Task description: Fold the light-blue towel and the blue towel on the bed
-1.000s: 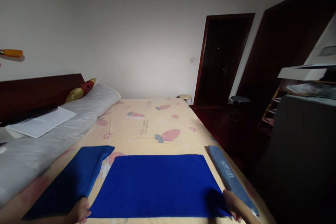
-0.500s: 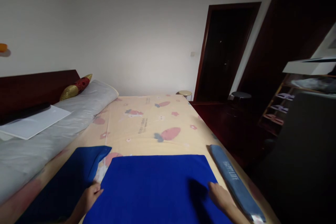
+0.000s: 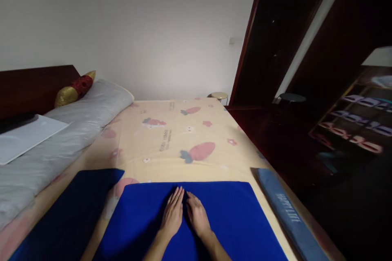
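A bright blue cloth (image 3: 239, 216) lies spread flat on the bed. My left hand (image 3: 172, 214) rests on its middle near the far edge, fingers straight and held side by side. Close beside it, my right hand (image 3: 197, 215) lies on the same cloth, fingers stretched forward with a slight bend. Neither hand grips anything. To the left is a darker blue piece of fabric (image 3: 67, 212), with a strip of bedsheet between it and the bright cloth. A long grey-blue strip of fabric lettered "HAPPY LIFE" (image 3: 286, 208) runs along the right side.
The bed has a cream sheet with carrot prints (image 3: 171, 142). On the left lie a grey quilt (image 3: 88, 118), a white board (image 3: 30, 136) and a red and gold cushion (image 3: 76, 89). Stools (image 3: 219, 95) and a shoe rack (image 3: 358, 118) stand beyond the bed.
Both hands have moved inward from the bright cloth's left and right sides to its middle, and their fingers have straightened out. The camera view has tilted down a little.
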Demonstrator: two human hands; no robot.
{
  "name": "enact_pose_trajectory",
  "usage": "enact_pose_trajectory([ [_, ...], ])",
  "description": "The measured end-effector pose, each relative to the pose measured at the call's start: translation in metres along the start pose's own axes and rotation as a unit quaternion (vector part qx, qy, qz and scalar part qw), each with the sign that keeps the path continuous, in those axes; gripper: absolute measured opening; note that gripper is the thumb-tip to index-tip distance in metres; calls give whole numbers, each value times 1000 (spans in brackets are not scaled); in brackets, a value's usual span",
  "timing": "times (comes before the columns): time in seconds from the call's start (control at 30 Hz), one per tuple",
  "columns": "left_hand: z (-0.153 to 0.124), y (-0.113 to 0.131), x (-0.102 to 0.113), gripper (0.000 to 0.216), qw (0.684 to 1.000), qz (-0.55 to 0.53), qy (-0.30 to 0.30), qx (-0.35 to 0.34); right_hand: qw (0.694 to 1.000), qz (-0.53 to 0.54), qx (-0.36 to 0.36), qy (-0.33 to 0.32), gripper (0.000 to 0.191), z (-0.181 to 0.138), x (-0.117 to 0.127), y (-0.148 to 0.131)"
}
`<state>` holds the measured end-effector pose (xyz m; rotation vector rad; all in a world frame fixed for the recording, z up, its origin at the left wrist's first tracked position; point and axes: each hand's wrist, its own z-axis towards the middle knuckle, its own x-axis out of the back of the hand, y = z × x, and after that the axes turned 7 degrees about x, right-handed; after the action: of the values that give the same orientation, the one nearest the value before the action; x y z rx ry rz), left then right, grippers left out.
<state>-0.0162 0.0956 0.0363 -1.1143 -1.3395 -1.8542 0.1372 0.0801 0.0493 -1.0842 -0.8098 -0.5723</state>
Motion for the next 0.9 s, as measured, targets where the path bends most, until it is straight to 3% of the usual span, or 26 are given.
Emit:
enact_pose_trajectory([
  [0.1, 17, 8, -12, 54, 996, 84, -36, 1, 998, -38, 55, -9, 47, 11, -10, 16],
  [0.2, 25, -7, -5, 51, 989, 138, -52, 18, 992, -104, 61, -35, 51, 7, 0, 49],
  [0.3, 20, -57, 21, 51, 971, 207, -19, 117, 982, -184, -27, -16, 56, -16, 30, 104],
  [0.43, -5, -141, 60, 56, 913, 289, 40, 285, 949, -276, -146, 45, 68, -58, 74, 180],
  [0.57, -22, -183, 78, 60, 901, 306, 51, 305, 933, -308, -176, 61, 78, -77, 91, 211],
  [0.67, -19, -181, 81, 60, 900, 299, 40, 316, 932, -311, -176, 68, 80, -75, 91, 210],
  [0.73, -15, -167, 81, 57, 898, 296, 53, 321, 928, -309, -184, 95, 84, -68, 87, 201],
  [0.83, -10, -124, 67, 54, 912, 292, 101, 270, 926, -293, -193, 142, 85, -55, 66, 166],
  [0.9, -11, -83, 45, 53, 937, 265, 83, 210, 945, -258, -159, 124, 78, -47, 40, 127],
])
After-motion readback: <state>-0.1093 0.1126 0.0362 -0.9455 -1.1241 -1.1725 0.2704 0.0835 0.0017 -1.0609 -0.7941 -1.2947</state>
